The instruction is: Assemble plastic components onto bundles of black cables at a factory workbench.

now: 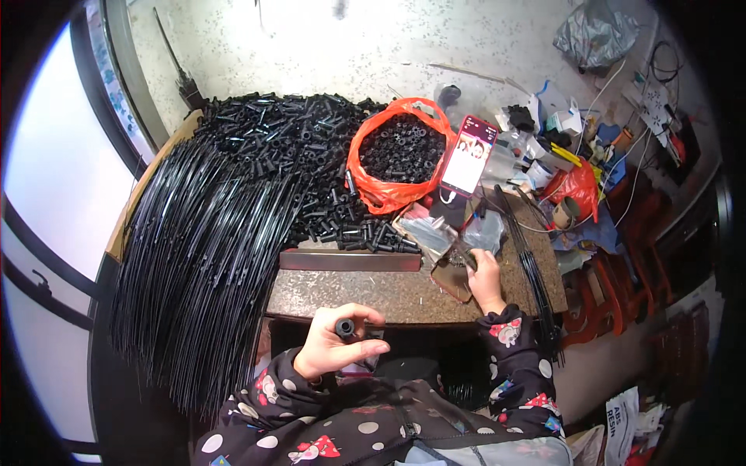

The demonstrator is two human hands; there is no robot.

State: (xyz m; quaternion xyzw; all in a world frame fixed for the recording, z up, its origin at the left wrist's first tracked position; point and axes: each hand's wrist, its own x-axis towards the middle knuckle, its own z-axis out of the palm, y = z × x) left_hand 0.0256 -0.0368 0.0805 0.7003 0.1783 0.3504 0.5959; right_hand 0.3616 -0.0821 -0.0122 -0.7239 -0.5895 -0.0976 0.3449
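Note:
My left hand point(336, 346) is held just off the table's near edge, its fingers curled round a short black plastic tube point(346, 328) whose round end faces up. The thumb and forefinger stretch out past it. Farther right, over the tabletop, my right hand point(486, 281) grips a small dark-handled tool point(468, 258); its far end lies among small items, and its kind is hard to make out. Beneath that hand is a shallow brown tray point(449, 281). Clear plastic bags point(483, 231) lie just beyond it.
A heap of black plastic tubes point(272, 128) covers the back left. Long thin black rods point(202, 256) hang over the left edge. A metal bar point(350, 260) fronts the heap. A red bag point(378, 194) holds black parts. A phone point(468, 159) stands beside it; clutter fills the right.

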